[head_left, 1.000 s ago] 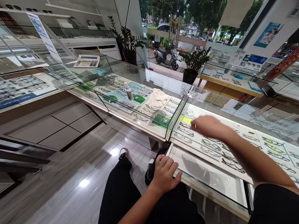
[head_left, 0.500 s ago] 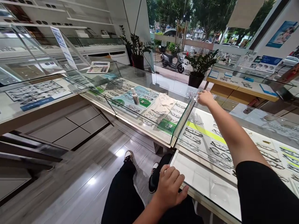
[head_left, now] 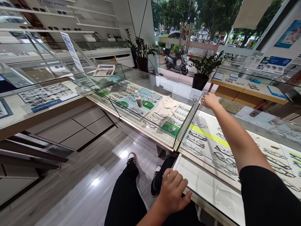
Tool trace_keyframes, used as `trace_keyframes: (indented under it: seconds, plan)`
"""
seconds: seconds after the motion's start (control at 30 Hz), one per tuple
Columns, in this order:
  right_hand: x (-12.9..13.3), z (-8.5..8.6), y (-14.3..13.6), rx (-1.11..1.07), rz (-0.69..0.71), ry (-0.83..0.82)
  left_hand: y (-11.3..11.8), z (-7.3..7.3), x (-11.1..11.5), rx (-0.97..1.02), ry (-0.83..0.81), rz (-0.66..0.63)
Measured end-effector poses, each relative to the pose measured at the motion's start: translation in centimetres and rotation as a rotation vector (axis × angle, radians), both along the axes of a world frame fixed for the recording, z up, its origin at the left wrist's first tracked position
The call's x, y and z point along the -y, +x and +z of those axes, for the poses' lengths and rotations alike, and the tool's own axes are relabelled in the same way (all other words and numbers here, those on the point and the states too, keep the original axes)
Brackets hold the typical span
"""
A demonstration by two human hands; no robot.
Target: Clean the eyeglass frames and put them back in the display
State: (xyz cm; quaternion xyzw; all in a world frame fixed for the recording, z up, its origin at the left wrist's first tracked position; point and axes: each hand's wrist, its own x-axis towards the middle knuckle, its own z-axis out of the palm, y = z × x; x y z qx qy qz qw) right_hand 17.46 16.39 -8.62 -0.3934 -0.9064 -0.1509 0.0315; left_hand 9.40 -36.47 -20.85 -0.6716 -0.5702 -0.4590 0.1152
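My left hand point(head_left: 173, 192) is closed over the front edge of a pulled-out white drawer point(head_left: 211, 188), its fingers curled and the thumb apart. My right hand point(head_left: 210, 101) is stretched forward above the glass counter, fingers pinched at a thin-framed pair of glasses point(head_left: 197, 98); the glasses are small and partly lost in reflections. Below the right arm, rows of glasses point(head_left: 196, 138) lie inside the display case. In the adjoining case area are a small white spray bottle point(head_left: 138, 99), a pale cloth point(head_left: 167, 105) and a green card point(head_left: 169, 128).
A calculator point(head_left: 104, 70) rests on the counter at the back left. Potted plants point(head_left: 200, 80) stand near the glass front. Another counter point(head_left: 7, 121) with glasses runs along the left. My legs and shoes are below, on the wooden floor point(head_left: 87, 179).
The view has shifted slightly, so the counters appear a little lower and farther right. My right hand remains by the glasses and my left hand stays on the drawer edge.
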Motion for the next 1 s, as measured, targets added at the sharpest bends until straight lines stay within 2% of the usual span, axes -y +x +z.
trace_keyframes:
  seconds: [0.27, 0.47, 0.6, 0.67, 0.73, 0.83, 0.93, 1.0]
  plan:
    - [4.5, 1.8, 1.8, 0.085, -0.117, -0.021, -0.1, 0.2, 0.1, -0.032, -0.007, -0.009]
    - [10.3, 3.5, 4.6, 0.006, -0.134, -0.006, -0.1, 0.5, 0.5, -0.052, -0.018, -0.015]
    - [16.5, 5.9, 5.9, -0.052, -0.055, -0.002, -0.2, 0.8, 0.9, -0.070, -0.035, -0.024]
    - [20.8, 7.1, 6.6, -0.084, 0.032, -0.033, -0.2, 0.9, 1.2, -0.079, -0.045, -0.028]
    - [25.7, 7.6, 7.8, -0.138, 0.143, -0.159, -0.2, 0.9, 1.4, -0.084, -0.047, -0.031]
    - [33.3, 6.3, 10.1, -0.113, 0.149, -0.465, -0.2, 0.9, 1.6, -0.089, -0.052, -0.027]
    - [38.8, 2.5, 12.1, -0.047, 0.077, -0.615, -0.2, 1.0, 1.8, -0.097, -0.063, -0.026]
    - [40.4, -0.7, 12.8, -0.012, 0.066, -0.613, -0.2, 1.1, 1.8, -0.102, -0.064, -0.029]
